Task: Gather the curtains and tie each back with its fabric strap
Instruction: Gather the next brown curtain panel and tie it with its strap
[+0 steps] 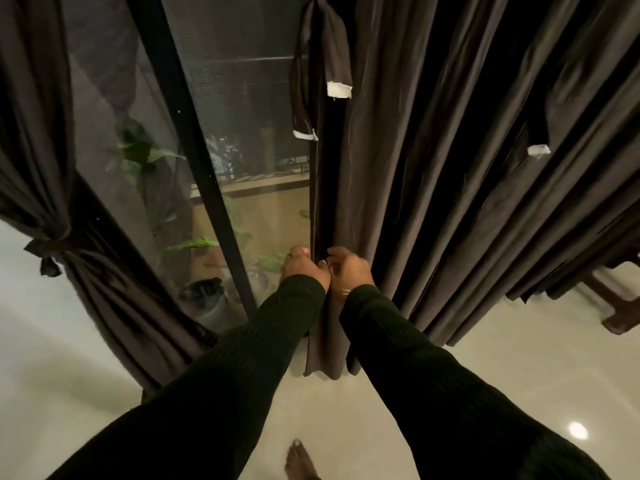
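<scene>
Two curtains: we see one at the left and one at the right of a glass door (194,140).
Left curtain (31,150): already gathered and cinched by its tie (52,249), knotted at mid height; we judge this half done.
Right curtain (433,168): hangs loose in long folds to the floor (485,382), not yet gathered.
Straps (334,46): dark fabric strips with pale ends hang high against the right curtain, well above our hands; another pale end (538,150) shows further right. None is round the cloth yet.
Left hand (304,268): at the curtain's inner edge, fingers curled; it seems to pinch the hem, though the grip itself is partly hidden.
Right hand (349,271): just beside the left, touching it, fingers curled round a fold of the same edge.
Step in hand: we judge that we are starting to take hold of the right curtain's edge to bunch it.
Left to do: draw the folds together, reach up for a strap, pass it round the bundle and tie it.
Progress: about half, as far as we can tell.
Elsewhere: plants (194,242) beyond the glass, our bare foot (299,459) on the floor.
</scene>
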